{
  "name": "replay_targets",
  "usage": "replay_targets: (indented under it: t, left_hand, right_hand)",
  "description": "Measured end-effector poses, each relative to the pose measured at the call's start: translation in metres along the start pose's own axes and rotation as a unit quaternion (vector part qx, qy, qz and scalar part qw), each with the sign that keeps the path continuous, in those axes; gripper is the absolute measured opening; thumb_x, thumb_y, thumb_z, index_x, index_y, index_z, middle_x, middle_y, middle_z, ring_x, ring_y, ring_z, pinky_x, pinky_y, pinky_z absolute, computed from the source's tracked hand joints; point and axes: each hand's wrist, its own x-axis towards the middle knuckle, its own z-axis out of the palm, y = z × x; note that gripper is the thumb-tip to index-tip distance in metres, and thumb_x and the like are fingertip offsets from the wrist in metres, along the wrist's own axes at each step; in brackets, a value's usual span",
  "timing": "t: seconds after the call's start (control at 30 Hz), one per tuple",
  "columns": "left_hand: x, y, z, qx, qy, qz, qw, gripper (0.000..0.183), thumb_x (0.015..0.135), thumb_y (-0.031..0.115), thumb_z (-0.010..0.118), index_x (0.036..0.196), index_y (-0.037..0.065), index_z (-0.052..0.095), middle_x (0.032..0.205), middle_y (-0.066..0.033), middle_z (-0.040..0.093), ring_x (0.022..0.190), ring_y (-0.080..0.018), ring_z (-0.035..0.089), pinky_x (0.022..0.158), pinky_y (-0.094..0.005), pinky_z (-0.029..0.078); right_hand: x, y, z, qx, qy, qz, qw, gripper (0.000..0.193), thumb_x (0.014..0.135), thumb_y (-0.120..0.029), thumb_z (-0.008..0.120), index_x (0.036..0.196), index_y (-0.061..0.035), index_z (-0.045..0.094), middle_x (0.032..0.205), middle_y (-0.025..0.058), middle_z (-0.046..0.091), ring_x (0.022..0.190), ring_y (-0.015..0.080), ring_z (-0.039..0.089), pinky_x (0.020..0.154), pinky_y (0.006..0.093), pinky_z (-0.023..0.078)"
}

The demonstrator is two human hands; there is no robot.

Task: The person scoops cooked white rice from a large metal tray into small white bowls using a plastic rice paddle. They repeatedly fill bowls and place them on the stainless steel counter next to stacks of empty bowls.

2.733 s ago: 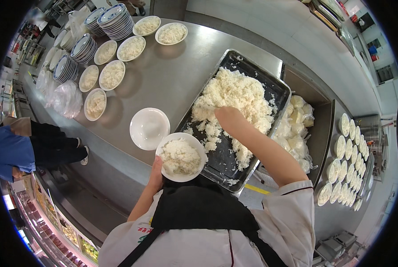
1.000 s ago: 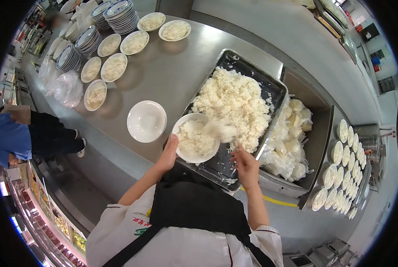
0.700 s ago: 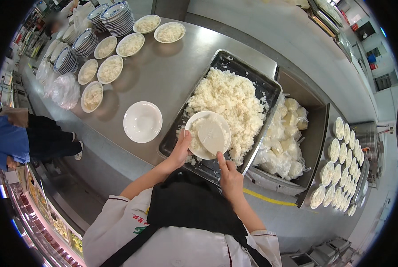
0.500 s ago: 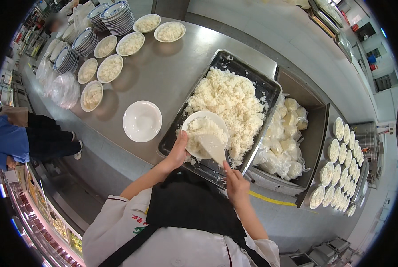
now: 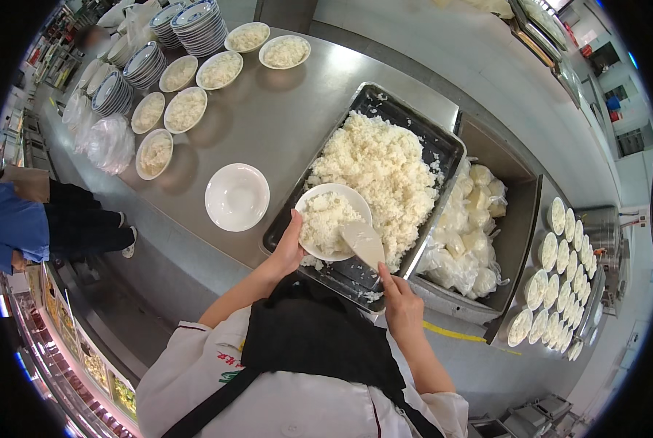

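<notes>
My left hand (image 5: 288, 246) grips the left rim of a white bowl (image 5: 363, 202) that is partly filled with cooked rice (image 5: 323, 221). This bowl is over the near part of a dark rectangular tray (image 5: 283, 212), which holds a large heap of rice (image 5: 377, 157). In my right hand (image 5: 402, 301) is a pale rice paddle (image 5: 364, 244), its blade at the bowl's right rim, beside the rice. Left of the tray, an empty white bowl (image 5: 237, 196) stands on the steel table (image 5: 297, 95).
Several rice-filled bowls (image 5: 186, 109) and stacked plates (image 5: 199, 31) occupy the table's far left. Right of the tray, a metal bin (image 5: 518, 223) contains plastic-bagged pale lumps (image 5: 480, 219). More filled bowls (image 5: 547, 285) crowd a surface at far right. Another person (image 5: 31, 226) stands at left.
The paddle has drawn back from the middle of the bowl toward its right rim, my right hand shifting slightly right and down. More of the rice in the bowl now shows.
</notes>
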Motion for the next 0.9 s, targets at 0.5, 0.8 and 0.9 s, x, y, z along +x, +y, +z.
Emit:
replay_targets:
  t: [0.5, 0.8, 0.9]
  left_hand:
    - [-0.003, -0.001, -0.007, 0.068, -0.031, 0.043, 0.996, 0.068, 0.104, 0.055, 0.02, 0.148, 0.004, 0.033, 0.144, -0.0115, 0.049, 0.13, -0.0223, 0.05, 0.109, -0.0387, 0.042]
    - [-0.006, -0.015, -0.025, 0.081, -0.024, 0.016, 0.996, 0.068, 0.104, 0.054, 0.022, 0.147, 0.002, 0.034, 0.144, -0.0122, 0.049, 0.13, -0.0211, 0.051, 0.109, -0.0381, 0.042]
    - [-0.008, -0.015, -0.031, 0.083, 0.004, -0.007, 0.997, 0.068, 0.104, 0.055, 0.023, 0.147, 0.002, 0.035, 0.144, -0.0121, 0.049, 0.131, -0.0217, 0.05, 0.109, -0.0383, 0.041]
  right_hand:
    - [0.021, 0.0, 0.005, 0.318, -0.032, 0.122, 0.94, 0.05, 0.092, 0.006, 0.053, 0.138, -0.0137, 0.056, 0.097, 0.0143, 0.069, 0.075, 0.0202, 0.071, 0.065, 0.0306, 0.058]
    - [0.034, 0.022, 0.046, 0.107, 0.027, 0.023, 0.994, 0.056, 0.089, 0.007, 0.053, 0.138, -0.0188, 0.056, 0.091, 0.0105, 0.069, 0.071, 0.0196, 0.07, 0.065, 0.0326, 0.057]
    - [0.037, 0.035, 0.049, 0.223, 0.054, 0.093, 0.969, 0.047, 0.096, 0.002, 0.051, 0.139, -0.0169, 0.056, 0.09, 0.0106, 0.068, 0.071, 0.0175, 0.07, 0.06, 0.0295, 0.056]
